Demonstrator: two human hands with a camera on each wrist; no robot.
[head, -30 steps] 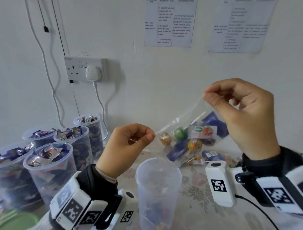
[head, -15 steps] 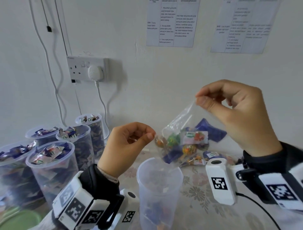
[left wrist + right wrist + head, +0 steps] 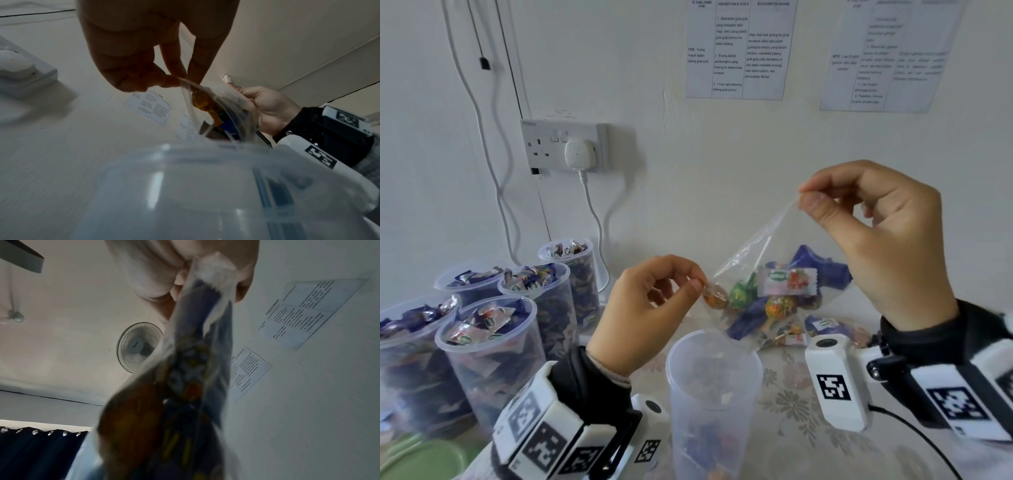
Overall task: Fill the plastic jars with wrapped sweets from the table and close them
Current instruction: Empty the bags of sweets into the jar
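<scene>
A clear plastic bag point(image 3: 767, 277) of wrapped sweets hangs tilted over an open, nearly empty plastic jar point(image 3: 714, 387). My right hand point(image 3: 803, 195) pinches the bag's upper corner, raised high. Lower down, my left hand point(image 3: 697, 286) pinches the bag's left corner, right by an orange sweet. The bag's lowest point sits just above the jar's rim. In the left wrist view the jar point(image 3: 205, 186) fills the foreground below the bag point(image 3: 216, 104) and my left hand point(image 3: 176, 79). The right wrist view shows the bag point(image 3: 185, 369) close and blurred under my right hand point(image 3: 185, 275).
Several filled, lidless jars point(image 3: 493, 349) stand at the left. A green lid point(image 3: 424, 462) lies at the bottom left. More sweets point(image 3: 832, 329) lie on the flowered tablecloth behind the bag. A wall socket with a plug point(image 3: 580, 154) and cables is behind.
My right hand has moved left and lifted its corner, tipping the bag more steeply. The bag's low end has come down toward the jar's mouth, and the camera view shifted slightly.
</scene>
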